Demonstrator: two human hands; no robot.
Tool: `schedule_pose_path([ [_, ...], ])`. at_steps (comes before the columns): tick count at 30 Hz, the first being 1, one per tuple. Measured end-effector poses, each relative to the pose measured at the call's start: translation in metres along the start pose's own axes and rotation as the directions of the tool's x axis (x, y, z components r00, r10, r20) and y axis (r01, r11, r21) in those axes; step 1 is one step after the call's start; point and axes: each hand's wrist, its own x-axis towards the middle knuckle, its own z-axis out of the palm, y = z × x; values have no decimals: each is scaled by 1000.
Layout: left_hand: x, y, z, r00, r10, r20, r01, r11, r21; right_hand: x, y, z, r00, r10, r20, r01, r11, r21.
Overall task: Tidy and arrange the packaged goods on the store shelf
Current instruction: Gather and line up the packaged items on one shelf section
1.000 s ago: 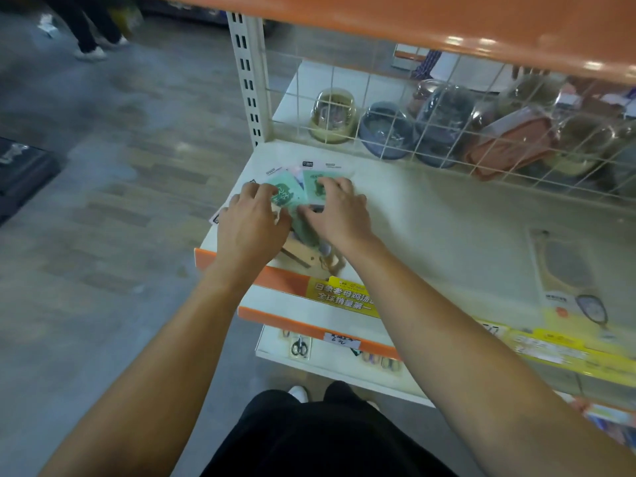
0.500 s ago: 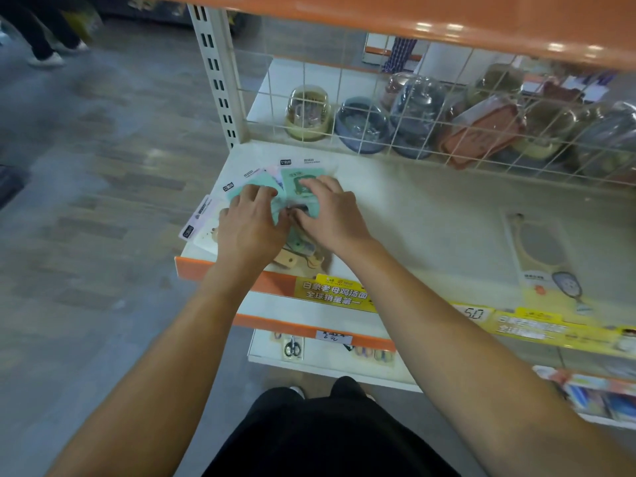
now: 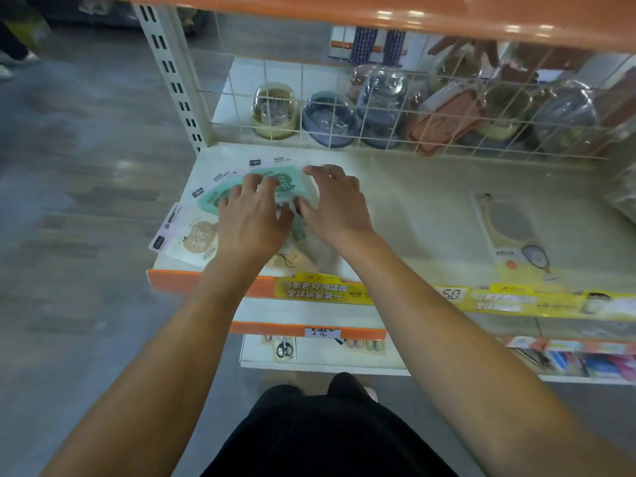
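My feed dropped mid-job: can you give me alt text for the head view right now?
Both hands, the left hand and right hand, rest with spread fingers on fanned flat green packets at the left end of a white store shelf. A beige packet overhangs the shelf's left edge; a packaged hand mirror lies to the right.

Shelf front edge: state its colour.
Orange, partly covered by yellow price strips; head view.

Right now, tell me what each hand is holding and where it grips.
Neither grips anything. The left hand and right hand lie with fingers spread on the fanned green packets on the shelf, pressing their tops.
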Motion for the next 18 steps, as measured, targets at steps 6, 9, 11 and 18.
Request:
schedule_pose_path([
  [6, 11, 69, 26, 987, 138, 85, -132, 989, -68, -25, 62, -45, 981, 167, -99, -167, 986, 9],
  [9, 9, 116, 42, 966, 228, 123, -219, 972, -80, -41, 102, -68, 954, 260, -147, -260, 965, 21],
  [11, 6, 146, 52, 953, 270, 140, -258, 961, -97, -51, 127, -79, 935, 309, -175, -308, 951, 32],
  [18, -9, 234, 81, 928, 325, 182, -307, 944, -121, -79, 209, -117, 909, 382, -166, -380, 924, 49],
])
